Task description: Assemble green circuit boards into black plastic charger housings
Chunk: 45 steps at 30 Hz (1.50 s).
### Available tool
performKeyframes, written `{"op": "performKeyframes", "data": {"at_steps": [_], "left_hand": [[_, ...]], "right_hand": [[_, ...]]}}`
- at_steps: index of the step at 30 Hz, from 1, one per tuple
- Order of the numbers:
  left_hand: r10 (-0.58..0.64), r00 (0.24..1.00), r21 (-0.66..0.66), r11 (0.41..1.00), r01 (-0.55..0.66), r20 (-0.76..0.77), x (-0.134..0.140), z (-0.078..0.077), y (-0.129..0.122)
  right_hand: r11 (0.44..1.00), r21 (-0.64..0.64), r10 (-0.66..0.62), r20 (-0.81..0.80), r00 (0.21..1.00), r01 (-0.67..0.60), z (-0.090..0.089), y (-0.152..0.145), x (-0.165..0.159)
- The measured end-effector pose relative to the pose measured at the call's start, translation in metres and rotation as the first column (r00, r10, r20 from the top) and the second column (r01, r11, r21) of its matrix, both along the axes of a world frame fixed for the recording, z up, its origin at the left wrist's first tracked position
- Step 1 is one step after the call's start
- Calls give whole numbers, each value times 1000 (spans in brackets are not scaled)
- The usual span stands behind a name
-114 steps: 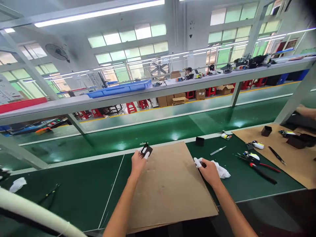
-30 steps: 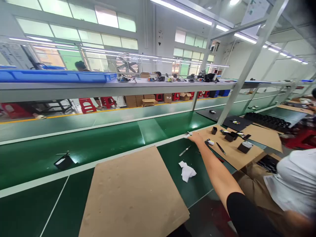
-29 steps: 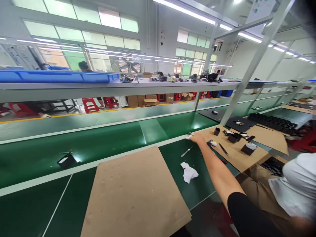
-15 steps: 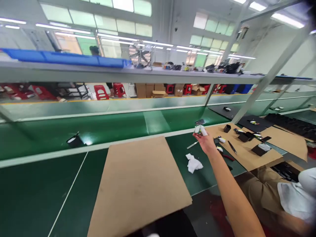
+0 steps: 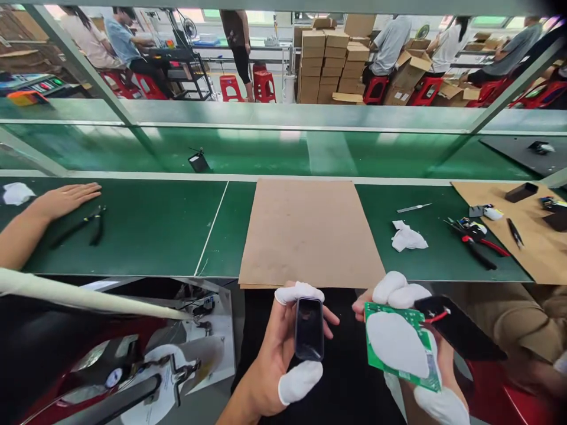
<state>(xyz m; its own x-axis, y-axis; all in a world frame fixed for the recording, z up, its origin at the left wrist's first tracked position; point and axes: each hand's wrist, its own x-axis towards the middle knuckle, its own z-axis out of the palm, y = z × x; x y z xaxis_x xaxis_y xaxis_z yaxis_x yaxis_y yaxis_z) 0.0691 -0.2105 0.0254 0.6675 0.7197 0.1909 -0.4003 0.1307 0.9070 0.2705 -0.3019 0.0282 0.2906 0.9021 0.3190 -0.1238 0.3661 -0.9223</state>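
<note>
My left hand (image 5: 270,354), with white finger cots on some fingers, grips a small black rectangular case (image 5: 309,329) with a glossy dark face by its top and bottom edges. To its right, my right hand (image 5: 443,378), also in white finger cots, holds a green circuit board (image 5: 374,348) tilted toward me. A large white oval pad (image 5: 398,342) covers most of the board. Beside the board, a flat black panel (image 5: 465,333) sticks out to the right, with a red wire (image 5: 438,317) between them. Both hands are over my lap, in front of the table edge.
Brown cardboard (image 5: 310,236) lies on the green table ahead. To the right are crumpled white cloth (image 5: 408,237), tweezers (image 5: 414,208) and red-black pliers (image 5: 481,245). At left, another person's hand (image 5: 66,200) rests near black pliers (image 5: 88,224). A co-worker's knee (image 5: 549,313) is close on the right.
The view has swung down and left. An arm stretched over the table's right side is gone from there; both my hands now show over my lap with the case and the board.
</note>
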Motion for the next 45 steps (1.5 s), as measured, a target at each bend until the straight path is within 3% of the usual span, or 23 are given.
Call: {"op": "performKeyframes", "data": {"at_steps": [3,7,14,18,24,33,45], "left_hand": [[14,1000,8,1000,-14,6,-11,-1,-4],[15,1000,16,1000,-14,-14,-23,-5,-5],[10,999,76,997,-12,31,-25,-16,-1],[3,999,77,997,-6,41,-21,-14,2],[9,1000,98,995,-10,8,-16,-7,5],[-1,1000,77,997,1,6,-11,-11,1],[-10,1000,81,997,8,23,-9,-15,1]], "right_hand": [[999,12,34,-102,994,-33,8,7,-15],[998,-22,64,-97,993,-66,14,15,-21],[994,86,55,87,995,-62,31,34,-31],[989,123,54,171,984,-76,35,40,-30],[985,142,66,234,970,-102,37,41,-25],[988,125,47,318,947,-91,34,37,-20],[987,122,64,317,946,-108,36,36,-16]]}}
